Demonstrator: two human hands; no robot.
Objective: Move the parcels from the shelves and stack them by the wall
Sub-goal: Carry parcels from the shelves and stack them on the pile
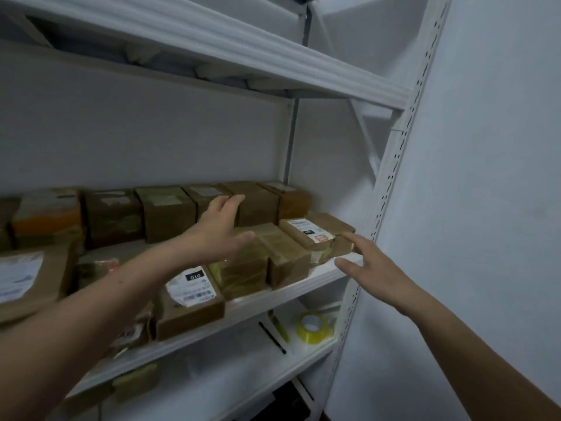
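Several brown cardboard parcels fill the middle shelf (321, 276) of a white rack. A back row of parcels (170, 212) stands against the wall. In front lie a labelled parcel (189, 302), a yellow-taped parcel (239, 271), a plain parcel (287, 256) and a flat parcel with a white label (315, 233) at the right end. My left hand (220, 230) hovers open above the front parcels, fingers stretched toward the back row. My right hand (368, 262) is open beside the right-end parcel, fingertips close to its corner. Neither hand holds anything.
A perforated white upright (391, 183) and a white wall (491, 177) bound the rack on the right. The shelf below holds a roll of yellow tape (315, 326), a black pen (271, 337) and more parcels (133, 381). An upper shelf (243, 59) carries grey bags.
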